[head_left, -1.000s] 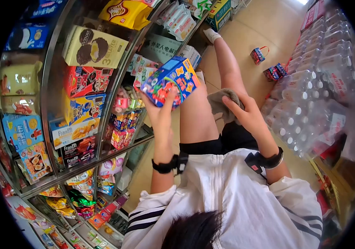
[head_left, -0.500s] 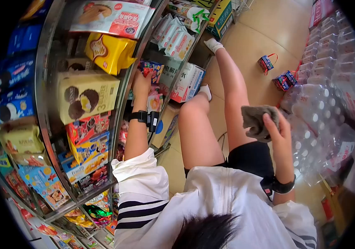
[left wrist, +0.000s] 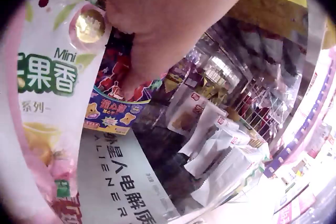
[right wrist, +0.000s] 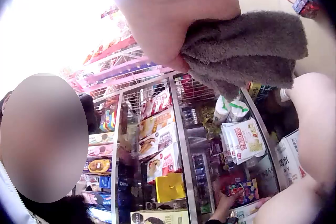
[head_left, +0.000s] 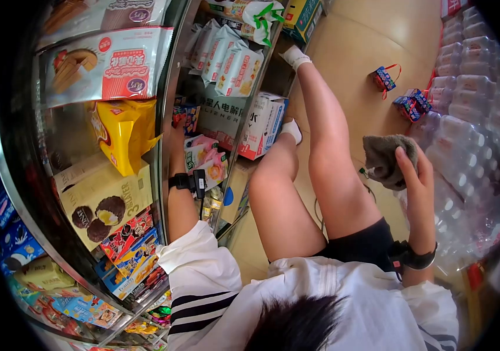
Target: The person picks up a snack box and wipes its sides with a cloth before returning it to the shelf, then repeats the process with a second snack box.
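Note:
Deep in the lower shelf, my left hand (left wrist: 163, 24) grips a small blue snack box (left wrist: 113, 112), its thumb lying over the front; the other fingers are hidden. A pink-and-white pouch (left wrist: 52, 82) is just beside the box, and a pale carton (left wrist: 123, 176) lies below it. From the head view, the shelf frame partly covers this hand, with the box (head_left: 191, 119) beyond. Out to the right, my right hand (head_left: 418, 175) holds a folded grey-brown cloth (head_left: 387, 159) above the floor, pinched between thumb and fingers; the right wrist view shows the cloth (right wrist: 247, 50) hanging from it.
Metal shelf posts (head_left: 165, 76) stand close around the left arm, with packed snacks such as a yellow bag (head_left: 124, 131). Shrink-wrapped bottles (head_left: 466, 152) are stacked at the right. Two small patterned boxes (head_left: 383, 79) sit on the floor near the extended legs.
My left hand has carried the blue box from above the lap into the shelf. My right hand has moved right with the cloth. The head view has shifted over the shelves.

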Motion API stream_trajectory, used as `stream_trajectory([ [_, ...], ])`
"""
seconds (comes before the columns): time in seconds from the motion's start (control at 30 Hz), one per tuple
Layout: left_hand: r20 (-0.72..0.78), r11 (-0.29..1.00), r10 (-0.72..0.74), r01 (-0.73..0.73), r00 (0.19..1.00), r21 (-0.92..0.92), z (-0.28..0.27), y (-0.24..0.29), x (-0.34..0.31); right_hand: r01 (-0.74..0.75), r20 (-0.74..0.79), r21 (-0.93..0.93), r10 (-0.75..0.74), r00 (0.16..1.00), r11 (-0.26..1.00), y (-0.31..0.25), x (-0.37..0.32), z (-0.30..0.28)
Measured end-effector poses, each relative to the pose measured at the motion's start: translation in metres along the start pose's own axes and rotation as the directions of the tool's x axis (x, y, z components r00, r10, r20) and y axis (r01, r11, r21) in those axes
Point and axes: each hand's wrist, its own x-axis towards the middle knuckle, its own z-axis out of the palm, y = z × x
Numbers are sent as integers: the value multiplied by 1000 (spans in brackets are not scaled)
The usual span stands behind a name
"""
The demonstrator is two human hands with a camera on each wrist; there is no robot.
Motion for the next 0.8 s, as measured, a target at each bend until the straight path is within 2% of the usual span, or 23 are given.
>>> stream_trajectory([
  [0.03, 147, 993, -119, 118, 982, 13, -14, 15, 7, -8, 0, 1, 8, 1000, 1000, 1, 2, 3],
  [0.07, 286, 972, -235, 232, 929, 44, -21, 22, 11, -22, 7, 27, 22, 1000, 999, 1, 4, 7],
  [0.2, 231, 980, -175, 192, 957, -56, 0, -2, 10, -49, 27, 23, 49, 998, 999, 3, 11, 10],
  [0.27, 235, 970, -242, 241, 941, 30, -2, 0, 11, -55, 24, 19, 55, 998, 998, 5, 14, 8],
  [0.4, 270, 956, -271, 290, 924, -34, 6, -10, 14, -47, 0, 49, 47, 999, 998, 4, 17, 9],
  [0.47, 284, 944, -327, 324, 901, 60, 4, -8, 16, -46, 1, 48, 46, 999, 998, 4, 18, 7],
  [0.6, 283, 942, -335, 325, 899, 84, 3, -3, 19, -48, -2, 17, 48, 999, 999, 5, 19, 3],
  [0.8, 252, 947, -300, 320, 920, -39, 5, -7, 17, -85, -10, 41, 86, 996, 995, 10, 20, 1],
])
